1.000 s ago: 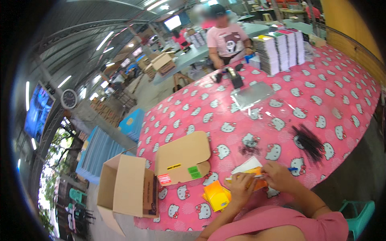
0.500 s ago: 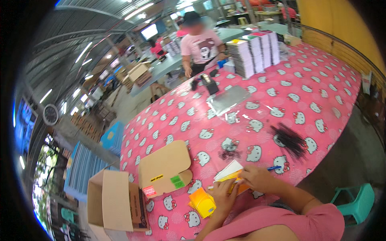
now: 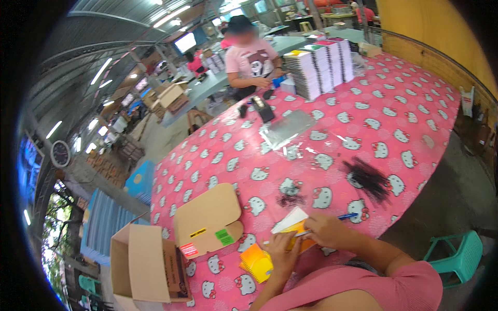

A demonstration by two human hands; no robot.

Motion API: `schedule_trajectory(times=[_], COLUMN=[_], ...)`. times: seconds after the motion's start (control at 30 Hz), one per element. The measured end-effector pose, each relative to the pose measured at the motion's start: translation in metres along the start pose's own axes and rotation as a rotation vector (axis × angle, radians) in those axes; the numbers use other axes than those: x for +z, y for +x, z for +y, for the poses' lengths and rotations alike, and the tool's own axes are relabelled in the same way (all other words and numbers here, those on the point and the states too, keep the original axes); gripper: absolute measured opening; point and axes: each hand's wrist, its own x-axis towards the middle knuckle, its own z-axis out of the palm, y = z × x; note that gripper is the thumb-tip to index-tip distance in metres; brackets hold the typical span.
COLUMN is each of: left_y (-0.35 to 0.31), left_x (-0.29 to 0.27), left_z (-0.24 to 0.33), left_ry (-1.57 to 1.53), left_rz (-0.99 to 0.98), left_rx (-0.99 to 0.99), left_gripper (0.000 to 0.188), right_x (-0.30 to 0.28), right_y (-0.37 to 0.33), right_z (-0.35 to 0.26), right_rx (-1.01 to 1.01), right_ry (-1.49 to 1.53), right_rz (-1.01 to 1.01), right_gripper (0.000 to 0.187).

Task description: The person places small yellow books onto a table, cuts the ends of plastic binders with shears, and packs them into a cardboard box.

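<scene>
My right hand (image 3: 328, 231) grips a blue pen (image 3: 346, 216) and rests on an orange-yellow booklet (image 3: 296, 230) with a white sheet (image 3: 289, 220) on top of it, at the near edge of the table. My left hand (image 3: 281, 251) presses on the booklet's lower left side. A small stack of yellow and orange booklets (image 3: 256, 262) lies just left of my left hand. A flat piece of brown cardboard (image 3: 207, 220) with yellow, green and red stickers lies further left.
A pink cartoon-cat tablecloth (image 3: 394, 119) covers the table. Two piles of thin black items (image 3: 369, 178) (image 3: 289, 199), clear plastic sleeves (image 3: 287, 129) and tall booklet stacks (image 3: 319, 67) lie on it. A person in pink (image 3: 251, 59) works at the far side. An open carton (image 3: 142, 264) stands left; a teal stool (image 3: 454, 254) right.
The view has shifted, so the table and the far person sit a little differently in the picture. My hands stay on the booklet with the pen in the right one.
</scene>
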Motion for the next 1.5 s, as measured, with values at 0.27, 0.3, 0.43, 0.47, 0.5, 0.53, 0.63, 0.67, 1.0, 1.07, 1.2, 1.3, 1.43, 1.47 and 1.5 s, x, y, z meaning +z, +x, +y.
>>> schedule_trajectory(times=[0.27, 0.3, 0.43, 0.47, 0.5, 0.53, 0.63, 0.67, 1.0, 1.07, 1.2, 1.3, 1.43, 1.47, 1.5], left_y=[0.0, 0.001, -0.002, -0.002, -0.002, -0.003, -0.004, -0.004, -0.003, -0.004, -0.004, -0.008, 0.0, 0.001, 0.002], left_x=[0.001, 0.0, -0.001, -0.002, -0.002, -0.001, 0.001, 0.002, -0.004, -0.002, 0.004, -0.001, 0.0, 0.003, 0.005], left_z=[0.003, 0.005, 0.004, 0.004, 0.004, 0.004, 0.004, 0.004, 0.007, 0.005, 0.0, 0.002, 0.004, 0.001, -0.001], left_ry=[-0.054, -0.04, -0.044, -0.054, -0.064, -0.064, -0.058, -0.03, 0.012, 0.033, -0.045, -0.04, -0.021, -0.088, -0.157], left_rz=[0.009, 0.011, 0.034, 0.023, 0.011, 0.009, 0.025, 0.029, 0.025, 0.001, 0.028, -0.024, -0.011, 0.036, 0.082], left_rx=[-0.023, -0.014, -0.032, -0.043, -0.054, -0.054, -0.05, -0.039, 0.004, 0.03, -0.083, -0.081, -0.04, -0.006, 0.029], left_gripper=[0.025, 0.027, 0.03, 0.03, 0.03, 0.03, 0.029, 0.028, 0.021, 0.023, 0.027, 0.026, 0.026, 0.026, 0.026], right_x=[0.009, 0.01, 0.012, 0.012, 0.014, 0.017, 0.021, 0.022, 0.018, 0.016, 0.017, 0.012, 0.01, 0.009, 0.007], right_y=[-0.002, -0.003, 0.0, 0.0, 0.0, -0.001, -0.003, -0.003, -0.005, 0.0, 0.003, 0.0, 0.006, 0.005, 0.006], right_z=[0.003, 0.004, 0.001, 0.0, 0.001, 0.003, 0.004, 0.003, 0.002, -0.003, 0.006, 0.003, 0.0, 0.001, 0.0], right_rx=[0.005, 0.0, -0.039, -0.037, -0.035, -0.037, -0.018, 0.003, -0.094, -0.051, -0.045, -0.004, -0.009, -0.015, -0.02], right_ry=[0.073, 0.077, 0.026, 0.042, 0.043, 0.044, 0.041, 0.031, -0.047, -0.018, 0.005, 0.029, 0.045, -0.007, -0.059], right_rz=[-0.002, -0.002, 0.044, 0.08, 0.08, 0.08, 0.076, 0.066, 0.062, 0.138, 0.04, -0.028, 0.037, -0.01, -0.055], right_gripper=[0.016, 0.016, 0.014, 0.013, 0.013, 0.012, 0.011, 0.011, 0.015, 0.015, 0.017, 0.017, 0.018, 0.019, 0.019])
